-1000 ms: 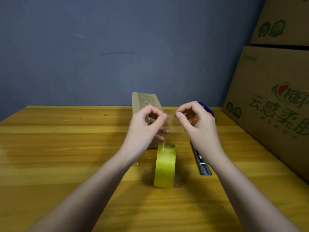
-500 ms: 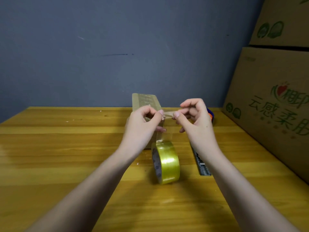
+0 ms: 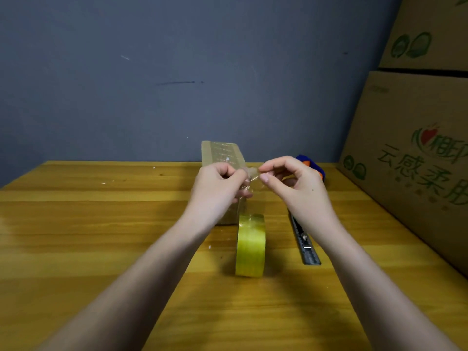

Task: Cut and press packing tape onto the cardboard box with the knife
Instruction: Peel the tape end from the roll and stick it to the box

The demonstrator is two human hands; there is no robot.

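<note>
A yellow roll of packing tape (image 3: 250, 245) stands on edge on the wooden table (image 3: 88, 236). A clear strip of tape (image 3: 247, 192) rises from it to my fingers. My left hand (image 3: 217, 188) and my right hand (image 3: 296, 188) both pinch the strip's free end above the roll, fingertips almost touching. Behind my left hand stands a small cardboard box (image 3: 222, 153) with tape on its top. The utility knife (image 3: 305, 243) lies on the table to the right of the roll, partly under my right wrist.
Two large printed cardboard cartons (image 3: 417, 153) are stacked along the right edge of the table. A blue and orange object (image 3: 312, 164) peeks out behind my right hand. A grey wall closes off the far side.
The roll turned from edge-on to angled and back to edge-on. My hands drew closer together on the tape end and my right hand's fingers curled over it.
</note>
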